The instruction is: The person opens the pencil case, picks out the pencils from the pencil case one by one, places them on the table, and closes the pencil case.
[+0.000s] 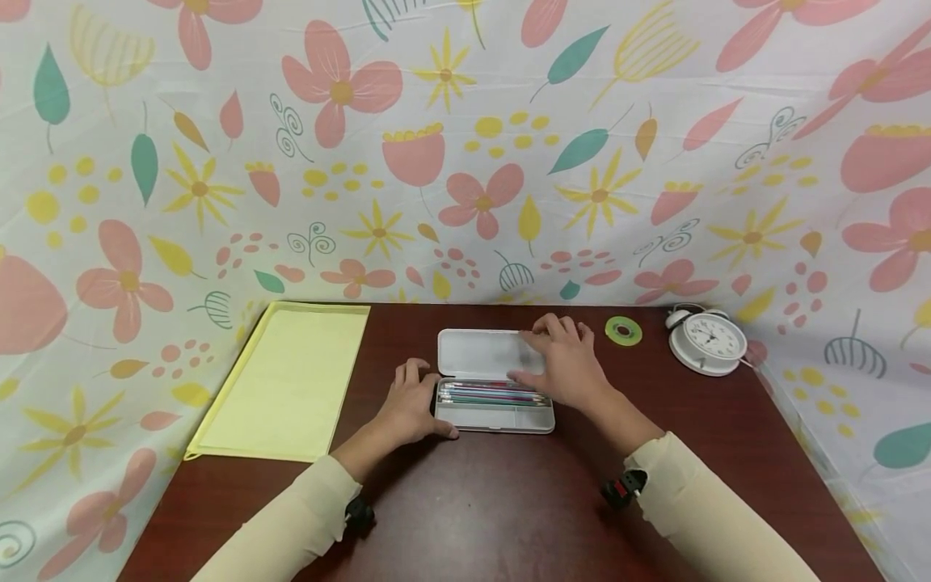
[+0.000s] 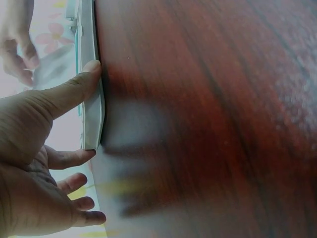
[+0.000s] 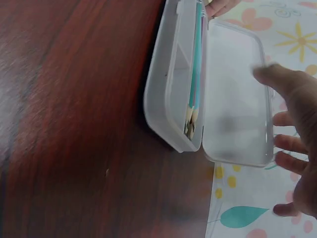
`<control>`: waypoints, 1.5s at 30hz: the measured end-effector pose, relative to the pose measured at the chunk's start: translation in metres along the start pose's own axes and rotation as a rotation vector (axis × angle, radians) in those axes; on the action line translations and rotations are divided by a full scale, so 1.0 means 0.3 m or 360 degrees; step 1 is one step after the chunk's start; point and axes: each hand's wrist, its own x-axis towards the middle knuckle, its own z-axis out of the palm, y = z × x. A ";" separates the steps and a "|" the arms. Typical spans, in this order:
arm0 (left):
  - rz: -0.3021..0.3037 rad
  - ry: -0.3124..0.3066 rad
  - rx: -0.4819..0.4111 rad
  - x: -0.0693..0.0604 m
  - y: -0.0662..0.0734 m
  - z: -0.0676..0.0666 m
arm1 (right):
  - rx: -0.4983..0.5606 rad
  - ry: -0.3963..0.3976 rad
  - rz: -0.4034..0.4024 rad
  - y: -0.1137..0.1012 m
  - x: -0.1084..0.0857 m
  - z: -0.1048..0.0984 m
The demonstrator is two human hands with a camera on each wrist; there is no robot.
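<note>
A white pencil case [image 1: 476, 417] lies on the table with its lid [image 1: 480, 353] tipped back. Several pencils [image 1: 494, 394] fill its rear compartment; the front one is divided by a small wall. At the case's left end is my left hand [image 1: 410, 406]. Its thumb presses the front side while the index finger touches the end, as the left wrist view shows. My right hand [image 1: 570, 365] is at the lid's right part, fingers spread by the outer edge. In the right wrist view its blurred thumb [image 3: 275, 78] is over the lid's inner face; contact is unclear.
A pale yellow zip folder [image 1: 287, 380] lies at the left. Behind the right hand is a green tape roll [image 1: 624, 331], with a white alarm clock [image 1: 709, 339] farther right. Flowered cloth [image 1: 465, 162] rises along the table's back edge and sides.
</note>
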 end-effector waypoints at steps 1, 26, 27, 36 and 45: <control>-0.0002 0.0000 0.0001 -0.001 0.001 -0.001 | -0.0024 -0.0058 0.0002 0.001 -0.004 0.001; 0.0016 0.0000 0.0004 0.002 -0.002 0.005 | 0.0291 -0.0776 0.0083 0.077 -0.027 0.085; 0.0028 0.0001 -0.0003 0.002 -0.005 0.003 | 0.0295 -0.0782 0.0082 0.080 -0.026 0.088; 0.0179 -0.0086 0.0012 0.028 -0.051 -0.025 | 0.0337 -0.0836 0.0077 0.072 -0.019 0.076; 0.0273 -0.0310 0.0161 0.055 -0.062 -0.054 | 0.0320 -0.0871 0.0066 0.065 -0.016 0.065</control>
